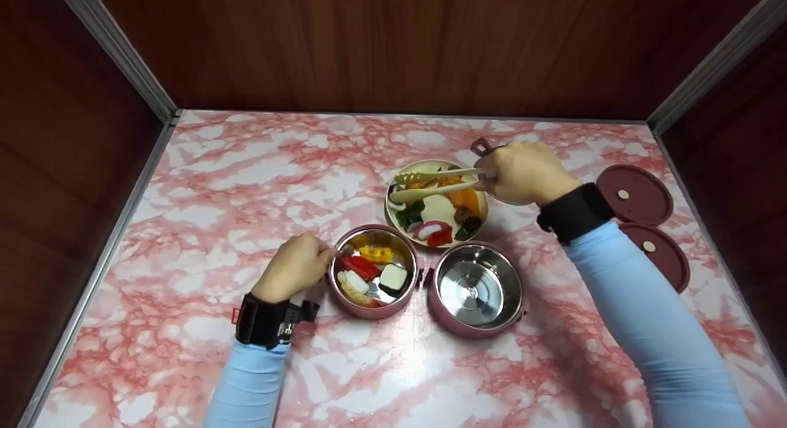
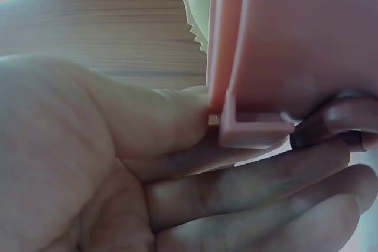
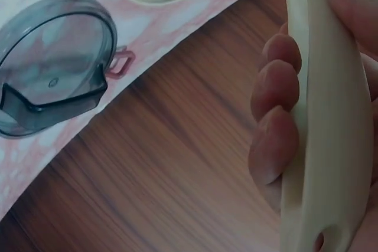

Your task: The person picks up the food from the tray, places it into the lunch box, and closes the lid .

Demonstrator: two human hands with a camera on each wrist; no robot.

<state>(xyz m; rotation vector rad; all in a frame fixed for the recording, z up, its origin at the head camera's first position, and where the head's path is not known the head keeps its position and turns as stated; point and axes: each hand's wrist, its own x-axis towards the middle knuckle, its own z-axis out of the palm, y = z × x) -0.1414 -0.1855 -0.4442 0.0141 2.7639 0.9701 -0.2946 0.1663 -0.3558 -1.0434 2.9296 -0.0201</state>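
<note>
My left hand (image 1: 294,267) grips the side tab of a pink round lunch container (image 1: 374,312), thumb at its rim and fingers beneath in the left wrist view. Inside are yellow and red pieces (image 1: 359,268), white pieces and a white block with a dark green edge (image 1: 393,277). My right hand (image 1: 530,170) holds cream tongs (image 1: 424,192), fingers curled round the handles. Their tips lie over the left part of a cream plate (image 1: 438,208) bearing orange, green and red food pieces. Beside the first container stands a second pink container (image 1: 467,331) with a bare steel inside.
Two dark red round lids (image 1: 634,213) (image 1: 667,265) lie at the right. A clear grey lid (image 3: 53,63) with a reddish clasp (image 3: 121,63) lies near the plate, mostly behind my right hand in the head view. Wood-grain walls (image 1: 393,53) enclose the marbled table (image 1: 246,145).
</note>
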